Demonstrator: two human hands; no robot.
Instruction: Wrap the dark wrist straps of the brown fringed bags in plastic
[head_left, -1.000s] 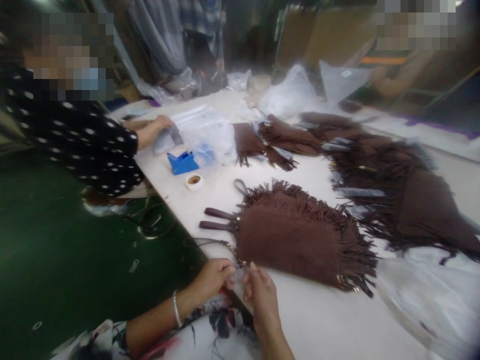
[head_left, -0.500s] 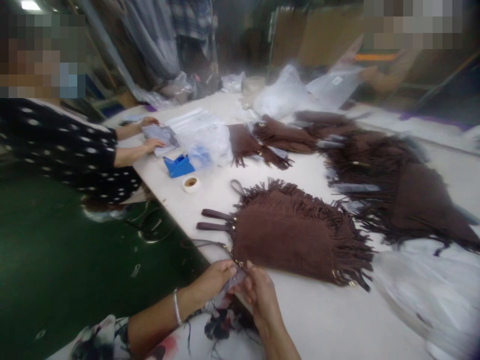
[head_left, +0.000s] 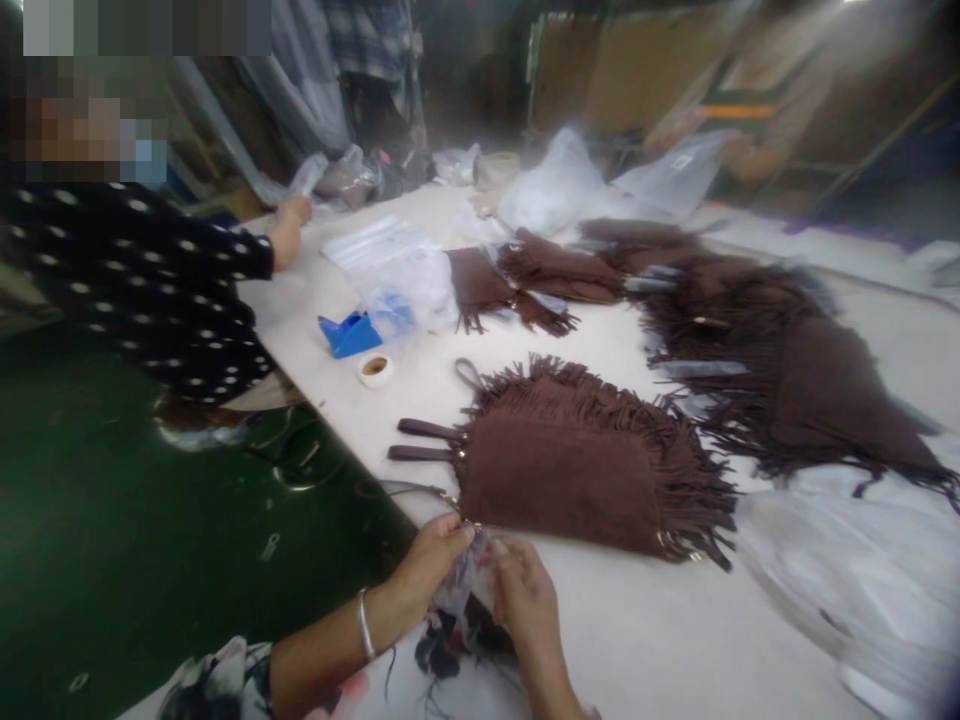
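Several brown fringed suede bags lie on the table; the nearest fringed bag (head_left: 559, 475) has its wrist loops and strap (head_left: 420, 488) toward the table edge. At its lower left corner, my left hand (head_left: 431, 560) pinches a crumpled greyish clear plastic wrap (head_left: 469, 568) beside the strap's metal clasp. My right hand (head_left: 525, 585) has its fingers closed on the other side of the same wrap. What exactly the wrap covers is hidden between the fingers. A silver bangle (head_left: 365, 622) circles my left wrist.
Other fringed bags (head_left: 825, 390) are heaped at the right. Left of centre are a blue tape dispenser (head_left: 349, 334), a white tape roll (head_left: 375, 371) and clear plastic bags (head_left: 412, 265). A co-worker in a dotted top (head_left: 142, 290) stands left; another person's hands (head_left: 739, 155) hold plastic at the back.
My hands have drawn slightly apart, and the plastic between them is more spread and crumpled. The co-worker at left has reached farther back; the grey bundle has left their earlier spot.
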